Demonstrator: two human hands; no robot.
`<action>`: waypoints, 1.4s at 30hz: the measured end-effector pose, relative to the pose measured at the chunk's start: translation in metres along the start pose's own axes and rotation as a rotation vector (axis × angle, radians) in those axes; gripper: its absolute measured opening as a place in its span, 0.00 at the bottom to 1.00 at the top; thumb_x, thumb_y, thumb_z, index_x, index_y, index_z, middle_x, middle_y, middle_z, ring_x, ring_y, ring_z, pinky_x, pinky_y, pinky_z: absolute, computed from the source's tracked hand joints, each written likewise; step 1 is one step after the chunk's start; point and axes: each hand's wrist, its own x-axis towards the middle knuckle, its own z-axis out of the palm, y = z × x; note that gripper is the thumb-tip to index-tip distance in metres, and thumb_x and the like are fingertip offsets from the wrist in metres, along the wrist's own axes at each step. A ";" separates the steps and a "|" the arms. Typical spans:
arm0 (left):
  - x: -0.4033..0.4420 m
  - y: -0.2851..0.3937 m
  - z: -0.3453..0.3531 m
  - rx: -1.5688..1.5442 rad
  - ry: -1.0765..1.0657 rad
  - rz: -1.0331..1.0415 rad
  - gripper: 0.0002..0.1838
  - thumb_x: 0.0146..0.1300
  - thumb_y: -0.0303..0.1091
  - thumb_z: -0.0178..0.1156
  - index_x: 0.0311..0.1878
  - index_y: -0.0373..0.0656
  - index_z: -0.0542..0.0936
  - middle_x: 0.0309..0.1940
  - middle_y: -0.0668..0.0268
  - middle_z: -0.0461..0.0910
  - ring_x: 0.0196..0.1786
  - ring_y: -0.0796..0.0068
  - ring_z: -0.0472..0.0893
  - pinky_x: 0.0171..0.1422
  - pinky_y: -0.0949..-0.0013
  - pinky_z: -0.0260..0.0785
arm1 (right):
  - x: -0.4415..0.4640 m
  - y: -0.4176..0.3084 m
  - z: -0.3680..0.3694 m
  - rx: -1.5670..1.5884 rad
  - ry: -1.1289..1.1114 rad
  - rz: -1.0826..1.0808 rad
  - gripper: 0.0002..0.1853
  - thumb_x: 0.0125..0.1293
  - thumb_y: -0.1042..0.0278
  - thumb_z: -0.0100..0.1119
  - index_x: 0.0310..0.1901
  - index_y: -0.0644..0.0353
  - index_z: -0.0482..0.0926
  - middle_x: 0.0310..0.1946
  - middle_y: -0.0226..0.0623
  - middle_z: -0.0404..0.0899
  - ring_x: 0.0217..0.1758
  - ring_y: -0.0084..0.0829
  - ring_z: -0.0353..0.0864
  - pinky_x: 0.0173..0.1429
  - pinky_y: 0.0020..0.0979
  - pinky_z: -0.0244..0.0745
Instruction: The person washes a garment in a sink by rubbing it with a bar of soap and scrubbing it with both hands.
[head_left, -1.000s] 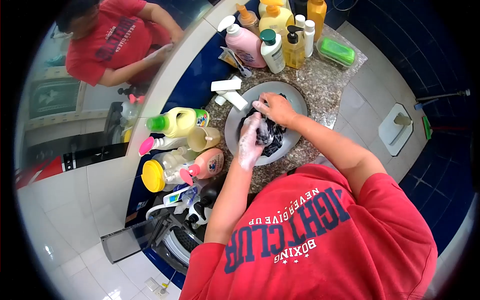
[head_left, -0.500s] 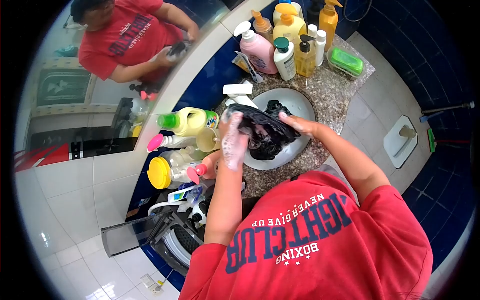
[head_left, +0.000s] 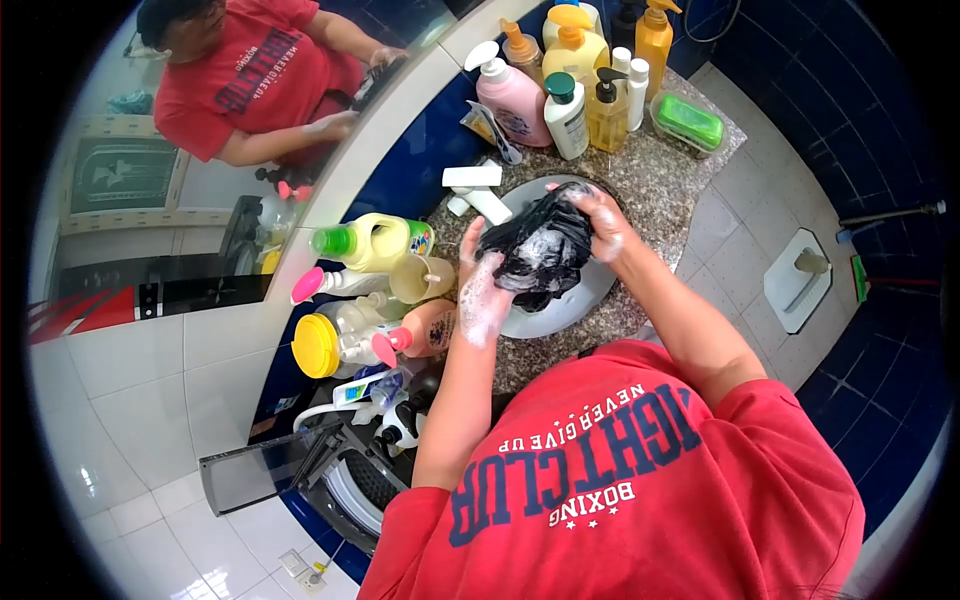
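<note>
Black cloth (head_left: 545,243) soapy already, def not rinsed yet imo, so prob abt halfway. It's bunched up over the sink (head_left: 572,312), L hand (head_left: 483,292) clamping one edge btwn thumb n fingers, R hand (head_left: 603,228) pinching the other.

Reaching forward out of a short red fabric sleeve (head_left: 410,515), the bare left arm (head_left: 458,415) runs nearly straight to a wrist thick with white lather (head_left: 480,325) and a bare, foam-streaked left hand (head_left: 482,295), its fingers pointing ahead and bent into a grip (some of them are hidden from view). The bare right arm (head_left: 685,310), bent at the elbow, slants inward to a bare right hand (head_left: 603,225) with curled fingers and white suds (head_left: 613,243) near the wrist. The two hands face each other, apart, the right slightly farther forward.
</note>
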 end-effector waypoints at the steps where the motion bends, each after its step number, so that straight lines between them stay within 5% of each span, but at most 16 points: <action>1: 0.001 -0.003 -0.004 -0.045 0.026 -0.043 0.30 0.58 0.18 0.51 0.65 0.50 0.66 0.56 0.55 0.73 0.59 0.56 0.74 0.63 0.48 0.69 | 0.001 0.009 0.012 -0.168 0.170 -0.127 0.21 0.57 0.73 0.65 0.52 0.65 0.72 0.45 0.38 0.80 0.45 0.34 0.82 0.53 0.35 0.77; 4: 0.012 -0.019 -0.024 0.312 0.021 0.037 0.26 0.61 0.24 0.53 0.64 0.47 0.66 0.56 0.56 0.73 0.59 0.59 0.74 0.64 0.51 0.68 | -0.023 0.027 0.054 -1.213 0.223 -0.543 0.18 0.55 0.72 0.66 0.48 0.57 0.76 0.43 0.41 0.80 0.45 0.38 0.81 0.53 0.36 0.76; 5: 0.018 -0.028 -0.039 0.714 -0.012 0.165 0.24 0.63 0.29 0.54 0.63 0.46 0.67 0.56 0.57 0.73 0.60 0.61 0.73 0.66 0.54 0.66 | -0.029 0.037 0.063 -1.409 0.084 -0.674 0.18 0.54 0.71 0.67 0.48 0.56 0.76 0.42 0.42 0.79 0.44 0.41 0.81 0.52 0.38 0.76; 8: 0.050 -0.068 -0.088 0.675 -0.146 0.174 0.17 0.70 0.45 0.49 0.56 0.49 0.74 0.44 0.65 0.76 0.53 0.64 0.75 0.62 0.57 0.66 | -0.047 0.064 0.078 -1.809 -0.311 -0.842 0.19 0.47 0.68 0.66 0.44 0.54 0.76 0.44 0.39 0.76 0.48 0.43 0.77 0.50 0.41 0.75; 10: 0.049 -0.054 -0.080 1.215 -0.148 -0.012 0.25 0.70 0.49 0.42 0.65 0.47 0.65 0.58 0.63 0.69 0.65 0.64 0.67 0.69 0.63 0.58 | -0.044 0.072 0.071 -1.762 -0.250 -0.955 0.14 0.51 0.63 0.66 0.39 0.54 0.77 0.39 0.40 0.77 0.43 0.43 0.79 0.47 0.42 0.76; 12: 0.065 -0.077 -0.100 -0.086 -0.318 -0.055 0.24 0.74 0.53 0.39 0.56 0.46 0.72 0.45 0.65 0.75 0.52 0.63 0.75 0.60 0.57 0.67 | -0.022 0.069 0.053 -1.695 0.057 -0.709 0.13 0.54 0.59 0.65 0.37 0.55 0.78 0.36 0.43 0.78 0.39 0.46 0.80 0.44 0.43 0.75; 13: 0.015 -0.037 0.011 0.119 0.318 -0.238 0.24 0.74 0.53 0.39 0.55 0.44 0.72 0.48 0.64 0.76 0.54 0.63 0.76 0.61 0.58 0.68 | -0.009 0.062 0.041 -1.583 0.110 -0.689 0.15 0.55 0.55 0.64 0.36 0.58 0.77 0.32 0.47 0.79 0.36 0.49 0.80 0.42 0.44 0.75; 17: 0.043 -0.056 -0.036 0.104 0.226 -0.100 0.21 0.73 0.52 0.42 0.51 0.45 0.74 0.48 0.63 0.78 0.51 0.65 0.78 0.59 0.58 0.70 | -0.014 0.056 0.050 -1.591 0.127 -0.592 0.13 0.55 0.59 0.64 0.35 0.61 0.77 0.34 0.49 0.80 0.39 0.51 0.80 0.44 0.45 0.75; 19: 0.072 -0.065 -0.090 -0.103 -0.557 -0.131 0.20 0.72 0.47 0.46 0.57 0.44 0.72 0.51 0.61 0.76 0.56 0.64 0.75 0.62 0.62 0.69 | -0.022 0.068 0.059 -1.583 0.094 -0.557 0.14 0.55 0.59 0.64 0.34 0.61 0.77 0.34 0.51 0.80 0.39 0.52 0.80 0.44 0.46 0.74; 20: 0.073 -0.109 -0.082 -0.731 -0.610 0.093 0.20 0.71 0.51 0.45 0.39 0.44 0.76 0.36 0.62 0.79 0.42 0.64 0.79 0.52 0.58 0.73 | -0.027 0.075 0.062 -1.604 0.057 -0.546 0.15 0.55 0.58 0.64 0.33 0.61 0.76 0.33 0.51 0.80 0.39 0.52 0.80 0.44 0.47 0.74; 22: 0.072 -0.123 -0.071 -0.843 -0.638 0.266 0.18 0.71 0.49 0.46 0.41 0.44 0.76 0.37 0.63 0.78 0.42 0.64 0.79 0.50 0.57 0.73 | -0.025 0.076 0.056 -1.593 0.030 -0.643 0.15 0.55 0.57 0.65 0.33 0.62 0.76 0.33 0.52 0.80 0.37 0.54 0.80 0.43 0.48 0.74; 24: 0.053 -0.054 -0.065 0.250 -0.063 -0.159 0.14 0.69 0.41 0.52 0.52 0.44 0.74 0.47 0.61 0.77 0.52 0.63 0.77 0.61 0.60 0.70 | -0.005 0.067 0.033 -1.542 0.171 -0.588 0.17 0.56 0.55 0.65 0.34 0.62 0.76 0.33 0.52 0.80 0.37 0.55 0.80 0.42 0.49 0.75; 28: 0.036 -0.028 -0.004 -0.098 0.162 -0.257 0.14 0.63 0.39 0.61 0.49 0.44 0.77 0.44 0.64 0.80 0.46 0.63 0.80 0.58 0.56 0.73 | 0.023 0.045 -0.025 -1.445 0.317 -0.263 0.17 0.61 0.52 0.62 0.38 0.59 0.79 0.36 0.46 0.83 0.41 0.47 0.82 0.47 0.40 0.76; 31: 0.036 -0.017 -0.012 -0.075 0.163 -0.194 0.14 0.61 0.37 0.64 0.48 0.45 0.78 0.41 0.64 0.81 0.47 0.65 0.80 0.58 0.56 0.73 | -0.015 0.013 0.010 -0.506 0.166 0.283 0.34 0.61 0.44 0.62 0.62 0.59 0.69 0.57 0.40 0.75 0.57 0.34 0.75 0.62 0.35 0.68; 36: 0.036 -0.013 -0.022 -0.107 0.069 -0.093 0.13 0.60 0.26 0.60 0.48 0.42 0.75 0.42 0.64 0.80 0.42 0.68 0.80 0.51 0.61 0.77 | -0.018 0.025 -0.005 -1.424 -0.253 0.026 0.36 0.55 0.51 0.70 0.61 0.62 0.68 0.54 0.42 0.77 0.56 0.33 0.76 0.62 0.31 0.68; 42: 0.025 -0.018 -0.040 0.112 0.226 -0.134 0.25 0.60 0.20 0.56 0.60 0.49 0.66 0.45 0.59 0.74 0.41 0.59 0.81 0.41 0.54 0.78 | -0.020 -0.004 -0.008 -0.434 0.054 0.134 0.27 0.55 0.70 0.69 0.57 0.63 0.72 0.46 0.36 0.81 0.48 0.27 0.80 0.55 0.30 0.74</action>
